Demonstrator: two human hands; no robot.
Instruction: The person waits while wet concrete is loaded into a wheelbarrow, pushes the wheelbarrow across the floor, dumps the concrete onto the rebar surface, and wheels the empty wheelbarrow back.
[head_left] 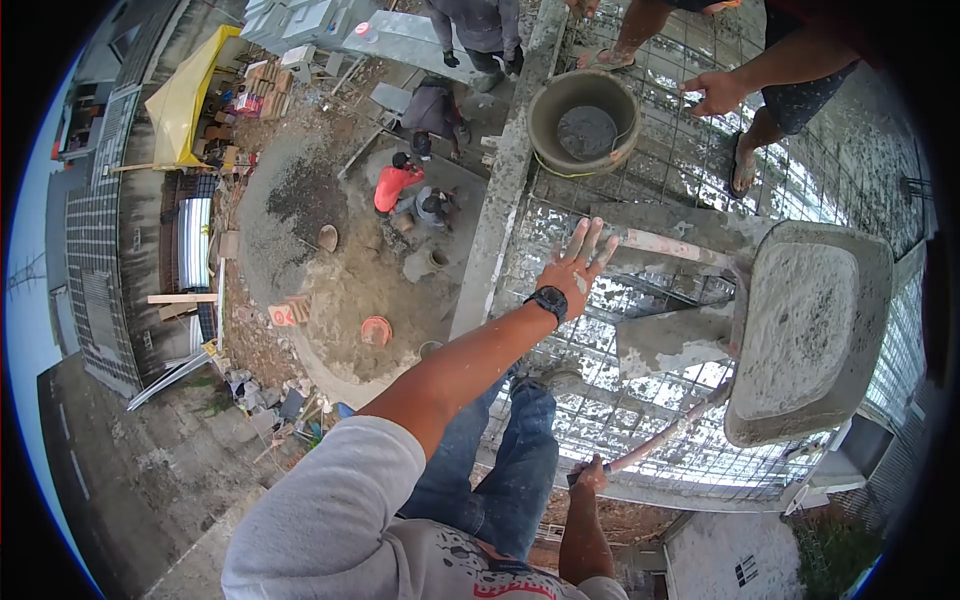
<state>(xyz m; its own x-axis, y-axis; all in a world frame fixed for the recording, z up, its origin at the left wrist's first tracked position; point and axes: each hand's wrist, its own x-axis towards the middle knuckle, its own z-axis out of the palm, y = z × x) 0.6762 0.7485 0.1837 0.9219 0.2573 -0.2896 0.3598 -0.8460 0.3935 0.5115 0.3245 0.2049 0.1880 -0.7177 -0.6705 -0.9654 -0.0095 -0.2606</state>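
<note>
My left hand (pixel 575 265), with a black watch on its wrist, is stretched out with fingers spread beside the end of a wheelbarrow's upper handle (pixel 680 246). Whether the fingertips touch that handle I cannot tell. Lower down, my right hand (pixel 590 475) is wrapped round the dark grip of the other handle (pixel 660 437). The wheelbarrow's tray (pixel 880 270) is coated with grey concrete, and it stands over a steel mesh (pixel 600 410). Beyond my left hand, a large bucket (pixel 540 135) holds some wet grey mix.
Another person's hand (pixel 715 92) and sandalled feet are past the bucket. A concrete beam (pixel 500 210) borders the mesh. Below it, several workers crouch or stand near a sand pile (pixel 345 300) and an orange bucket (pixel 376 331). A yellow tarp (pixel 185 100) hangs at far left.
</note>
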